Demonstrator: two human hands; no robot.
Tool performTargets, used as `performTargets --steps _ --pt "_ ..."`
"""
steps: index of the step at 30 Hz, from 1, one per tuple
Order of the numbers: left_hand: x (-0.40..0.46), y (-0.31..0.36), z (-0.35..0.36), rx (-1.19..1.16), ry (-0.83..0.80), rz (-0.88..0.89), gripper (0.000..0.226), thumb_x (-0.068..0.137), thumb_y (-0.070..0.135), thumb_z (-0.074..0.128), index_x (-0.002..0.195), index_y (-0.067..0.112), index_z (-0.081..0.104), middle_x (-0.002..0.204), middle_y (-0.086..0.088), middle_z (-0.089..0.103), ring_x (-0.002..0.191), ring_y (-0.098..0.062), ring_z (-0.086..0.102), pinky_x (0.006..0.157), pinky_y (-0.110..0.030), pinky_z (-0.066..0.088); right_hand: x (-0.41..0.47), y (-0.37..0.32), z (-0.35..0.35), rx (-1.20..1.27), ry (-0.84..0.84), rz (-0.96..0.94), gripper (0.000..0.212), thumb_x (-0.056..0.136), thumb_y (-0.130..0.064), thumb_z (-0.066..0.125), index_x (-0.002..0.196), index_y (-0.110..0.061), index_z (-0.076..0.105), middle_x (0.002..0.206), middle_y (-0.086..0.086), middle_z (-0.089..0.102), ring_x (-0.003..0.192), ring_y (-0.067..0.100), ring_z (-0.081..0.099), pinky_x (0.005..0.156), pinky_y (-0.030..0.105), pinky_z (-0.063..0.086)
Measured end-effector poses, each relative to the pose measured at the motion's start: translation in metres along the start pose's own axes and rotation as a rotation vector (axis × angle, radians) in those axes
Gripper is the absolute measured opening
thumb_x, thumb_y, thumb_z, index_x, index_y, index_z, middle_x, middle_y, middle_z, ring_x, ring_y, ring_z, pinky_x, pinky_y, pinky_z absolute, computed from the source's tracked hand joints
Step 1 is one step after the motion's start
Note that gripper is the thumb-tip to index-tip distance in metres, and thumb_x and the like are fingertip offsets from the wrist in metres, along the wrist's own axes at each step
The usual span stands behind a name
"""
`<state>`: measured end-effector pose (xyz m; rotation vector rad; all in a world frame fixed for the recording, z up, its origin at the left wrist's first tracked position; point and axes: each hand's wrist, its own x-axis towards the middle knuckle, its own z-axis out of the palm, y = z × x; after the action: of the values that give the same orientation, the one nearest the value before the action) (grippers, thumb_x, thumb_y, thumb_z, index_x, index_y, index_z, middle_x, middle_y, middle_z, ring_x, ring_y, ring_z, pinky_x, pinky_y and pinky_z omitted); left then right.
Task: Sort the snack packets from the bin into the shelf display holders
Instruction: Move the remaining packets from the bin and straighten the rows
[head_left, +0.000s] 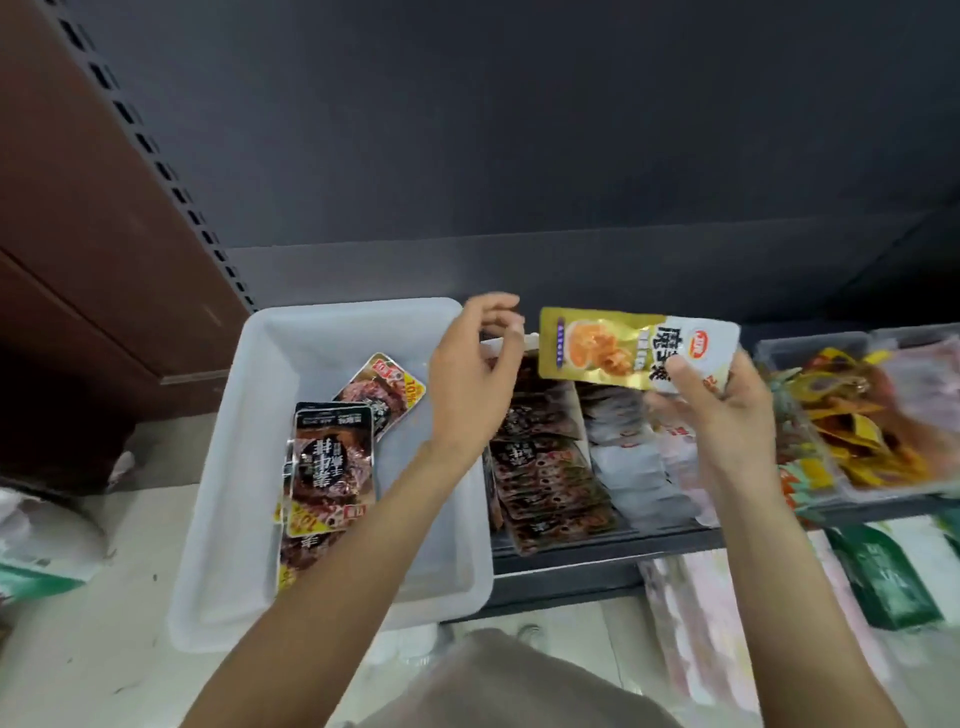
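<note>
Dark shelf backing fills the upper view, with a slotted upright post (156, 150) running down toward the left hand (475, 379). That hand hovers with its fingers loosely curled, gripping nothing that can be made out, though blur hides the fingertips. Below and left of it sits a white plastic bin (223, 467) with dark meat-snack packets (332, 457) lying inside. The right hand (727, 410) pinches a gold and white snack packet (631, 348), lifted sideways between the two hands. Under both hands stand the shelf display holders (582, 415), one row of dark packets (540, 467) nearer the left hand, pale ones (634, 467) nearer the right. Beyond the right hand lies a clear tray (810, 345) of yellow packets (852, 415).
</note>
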<state>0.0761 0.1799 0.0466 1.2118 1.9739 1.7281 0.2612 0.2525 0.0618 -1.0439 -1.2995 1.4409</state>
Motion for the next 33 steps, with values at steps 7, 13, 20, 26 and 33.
performTargets --steps 7,13,20,26,33 --pt "0.019 -0.017 0.088 0.799 -0.406 0.312 0.04 0.091 0.034 0.051 0.126 0.014 0.05 0.12 -0.004 0.057 0.111 -0.024 0.048 0.092 -0.037 0.037 0.051 -0.001 -0.048 0.112 0.191 0.065 0.02 0.094 -0.01 0.056 0.114 -0.016 0.055 0.108 0.0 0.065 0.097 0.012 0.065 0.071 0.02 0.054" --pt "0.012 -0.026 0.097 0.838 -0.364 0.454 0.026 0.088 0.035 0.051 0.093 0.022 0.072 0.086 0.003 0.07 0.076 -0.018 0.065 0.078 -0.034 0.044 0.093 -0.007 -0.05 -0.498 0.017 -0.328 0.014 0.092 -0.018 0.06 0.106 -0.014 0.058 0.099 -0.004 0.065 0.092 0.009 0.063 0.075 0.025 0.052" --pt "0.005 -0.018 0.091 0.825 -0.426 0.461 0.033 0.086 0.046 0.057 0.101 0.021 0.073 0.097 0.002 0.072 0.079 -0.023 0.066 0.079 -0.038 0.05 0.121 -0.019 -0.024 -0.999 -0.501 -0.592 0.015 0.09 -0.022 0.061 0.105 -0.023 0.063 0.089 -0.006 0.07 0.083 0.015 0.066 0.073 0.038 0.053" --pt "0.0 -0.021 0.087 0.812 -0.374 0.483 0.03 0.077 0.022 0.072 0.107 0.024 0.07 0.092 0.004 0.072 0.07 -0.019 0.066 0.072 -0.032 0.051 0.119 0.002 -0.001 -1.253 -0.657 -0.543 0.015 0.094 -0.019 0.054 0.105 -0.025 0.062 0.091 0.0 0.069 0.089 0.023 0.063 0.075 0.035 0.044" --pt "-0.003 -0.024 0.081 0.817 -0.298 0.515 0.029 0.071 0.016 0.078 0.098 0.022 0.072 0.083 0.005 0.071 0.063 -0.016 0.065 0.066 -0.027 0.051 0.112 0.011 -0.001 -1.333 -0.555 -0.707 0.024 0.096 -0.018 0.048 0.102 -0.024 0.071 0.104 -0.008 0.069 0.093 0.018 0.063 0.093 0.034 0.037"
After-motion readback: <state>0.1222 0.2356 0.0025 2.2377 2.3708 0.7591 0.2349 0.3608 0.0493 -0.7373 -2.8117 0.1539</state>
